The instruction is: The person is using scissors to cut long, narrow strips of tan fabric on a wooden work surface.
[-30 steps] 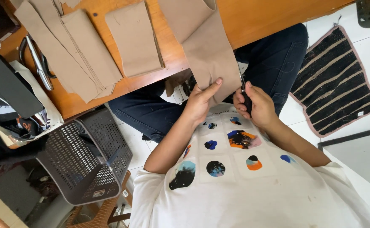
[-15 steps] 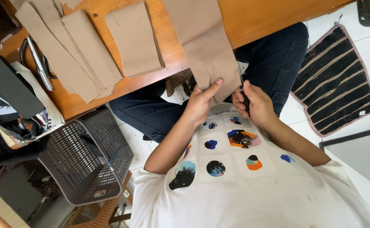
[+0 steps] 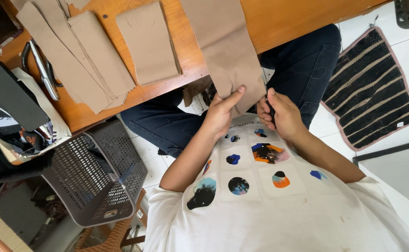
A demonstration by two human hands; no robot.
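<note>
The long tan fabric strip (image 3: 225,49) hangs off the near edge of your wooden table (image 3: 284,18) and runs down toward your lap, its lower end caught between your two hands. Your left hand (image 3: 220,114) pinches the strip's lower left edge, thumb stretched out flat across the face of the cloth and the other fingers tucked behind it. Your right hand (image 3: 279,114) is curled closed at the strip's lower right corner; something dark shows between its fingers, probably a small tool, but it is too hidden to name, and I cannot tell whether that hand is also gripping the cloth or only touching it.

On the tabletop, just left of the strip, lies a folded tan fabric piece (image 3: 148,44), flat and apart from it. Farther left is a stack of tan fabric strips (image 3: 78,60), fanned and overlapping, reaching to the table's edge. Beside that stack rest a pair of scissors (image 3: 43,70) with dark handles, and past them a black flat object (image 3: 10,95) lying on a heap of printed cloth (image 3: 31,133).

Below the table, a grey perforated plastic basket (image 3: 97,172) stands on the white tile floor by your left knee. On your right side, a dark striped floor mat (image 3: 370,88) with a pink border lies on the tiles, well apart from your hands.
</note>
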